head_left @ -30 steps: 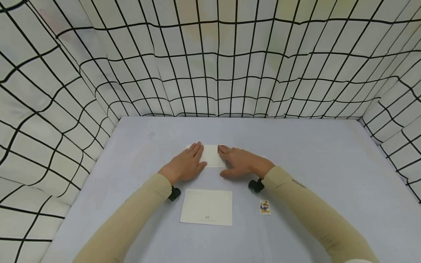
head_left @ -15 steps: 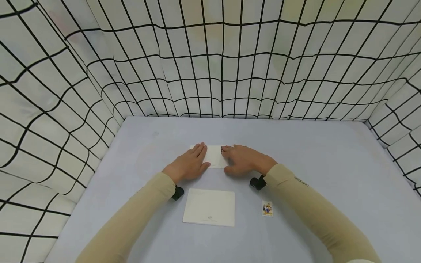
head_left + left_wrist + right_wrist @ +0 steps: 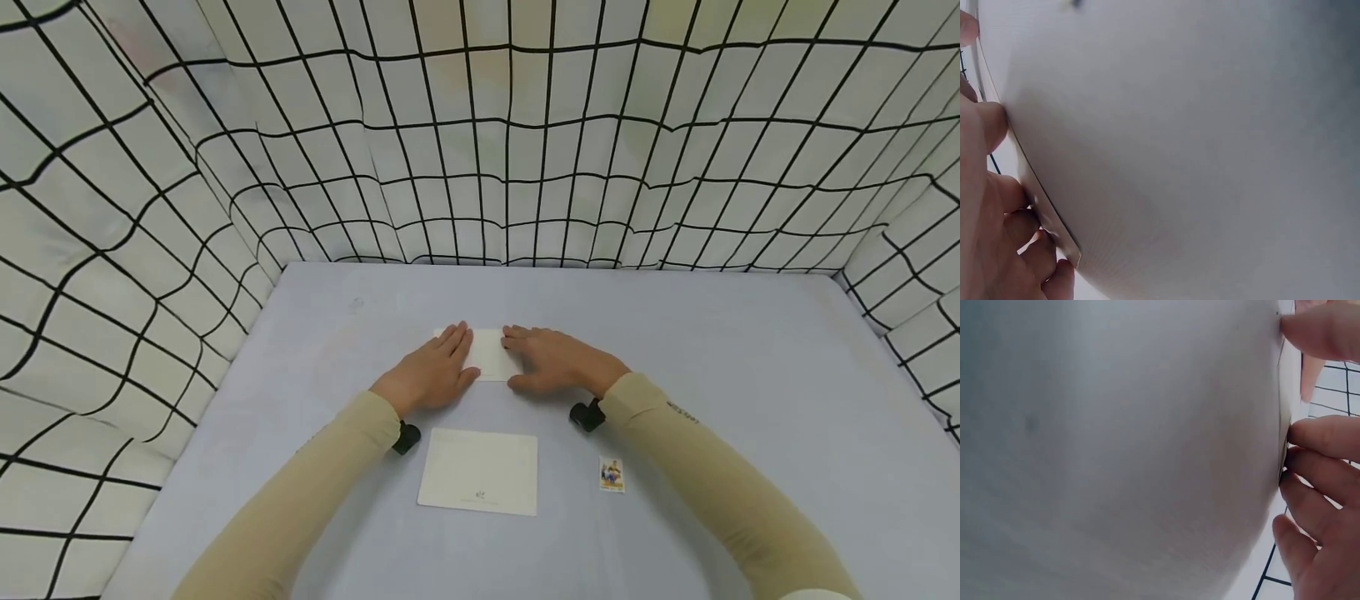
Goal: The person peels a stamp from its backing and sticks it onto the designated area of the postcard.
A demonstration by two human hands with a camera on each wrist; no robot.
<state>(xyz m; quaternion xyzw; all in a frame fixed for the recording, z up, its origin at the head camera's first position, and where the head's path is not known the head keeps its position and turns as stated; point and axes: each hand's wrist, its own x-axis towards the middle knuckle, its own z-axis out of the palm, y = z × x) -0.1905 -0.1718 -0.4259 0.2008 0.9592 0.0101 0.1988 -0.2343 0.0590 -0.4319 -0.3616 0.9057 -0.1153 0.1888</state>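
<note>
A white envelope (image 3: 490, 357) lies flat near the middle of the table, partly covered by both hands. My left hand (image 3: 435, 367) rests on its left part, fingers straight and thumb out by the near edge. On the envelope's upper right corner, the fingertips of my right hand (image 3: 558, 358) press down, and the small reddish stamp there is almost wholly hidden beneath them. The left wrist view shows fingertips of the left hand (image 3: 997, 219) along the envelope's edge (image 3: 1054, 222). In the right wrist view the right hand's fingers (image 3: 1325, 434) touch the paper at the far side.
Closer to me lies a second white envelope (image 3: 477, 467) with a small printed mark at its lower edge. A loose colourful stamp (image 3: 611, 474) sits to its right, beside the right sleeve (image 3: 720, 467). White walls with black netting (image 3: 480, 150) enclose the table (image 3: 712, 350).
The right fingertips have slid slightly over the reddish stamp, which showed more before. The left hand stays put on the envelope. The whole view has shifted a little.
</note>
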